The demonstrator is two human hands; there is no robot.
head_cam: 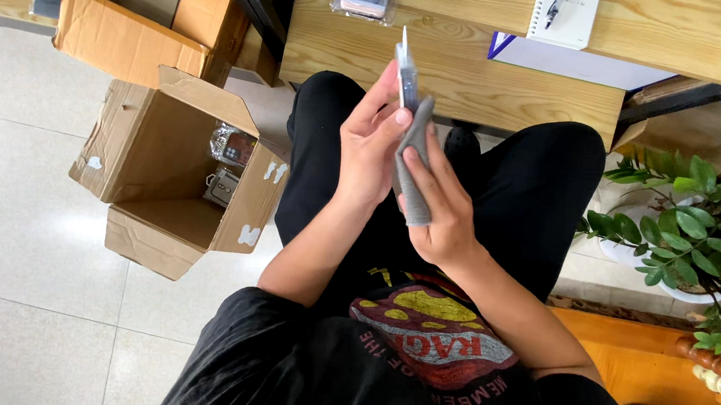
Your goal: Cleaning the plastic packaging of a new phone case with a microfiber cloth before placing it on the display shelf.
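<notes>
From the head camera, the person sits with both hands raised over the lap, in front of a wooden table [473,74]. The left hand [371,148] pinches a thin clear case [405,73] upright, thumb on its near face and fingers curled behind it. The right hand [442,205] grips a grey cloth [413,168], fingers wrapped around it, and presses it against the case's lower part; the two hands touch. On the floor to the left stands an open cardboard box [176,167] with small packed items inside. A notepad [568,13] lies on the table's far edge, and a green plant [702,225] stands at the right.
</notes>
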